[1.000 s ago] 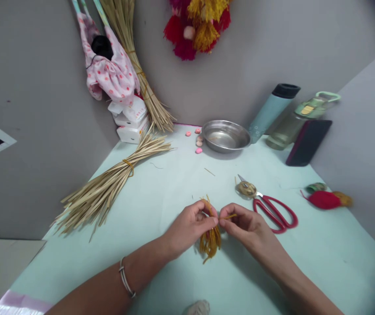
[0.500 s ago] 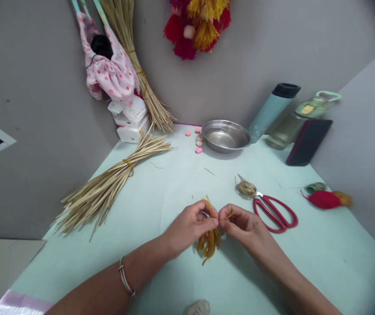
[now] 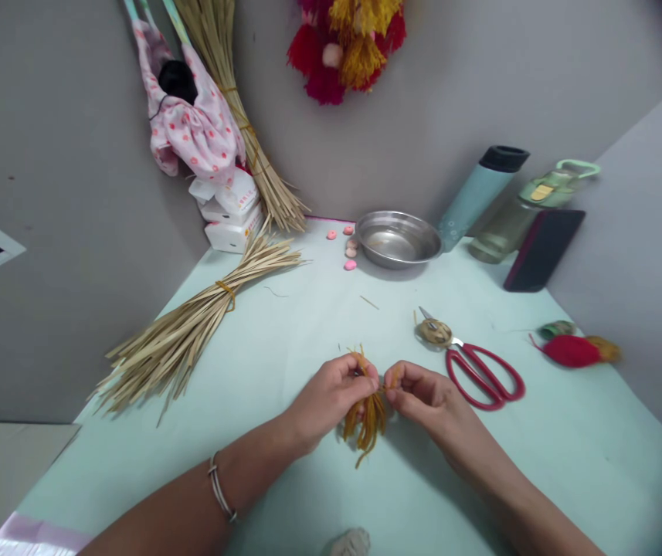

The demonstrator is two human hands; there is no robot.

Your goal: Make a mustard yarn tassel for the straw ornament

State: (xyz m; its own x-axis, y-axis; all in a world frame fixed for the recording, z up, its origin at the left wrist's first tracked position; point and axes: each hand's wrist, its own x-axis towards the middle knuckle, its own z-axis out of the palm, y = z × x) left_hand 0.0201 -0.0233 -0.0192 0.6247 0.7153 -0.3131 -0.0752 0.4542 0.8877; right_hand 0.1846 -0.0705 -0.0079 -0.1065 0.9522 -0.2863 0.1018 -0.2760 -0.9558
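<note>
A small bundle of mustard-yellow yarn (image 3: 370, 423), its loose strands hanging down like a tassel, is pinched in my left hand (image 3: 336, 398). Short yarn ends stick up above the left fingers. Close on its right, my right hand (image 3: 426, 394) has thumb and forefinger closed on a yarn end that runs across from the bundle. A narrow gap separates the fingertips of the two hands. Red-handled scissors (image 3: 484, 376) lie beyond my right hand, their blades partly under a small tan coil (image 3: 436, 332).
A bundle of dry straw (image 3: 191, 324) lies on the left. At the back stand a steel bowl (image 3: 398, 241), small pink beads (image 3: 350, 265), a blue tumbler (image 3: 481, 197), a green bottle (image 3: 516, 220) and a phone (image 3: 544, 251). Red yarn (image 3: 572, 350) lies at right.
My hands have moved slightly apart, the left one shifting a little leftward with the bundle. More of the yarn between the fingertips shows now.
</note>
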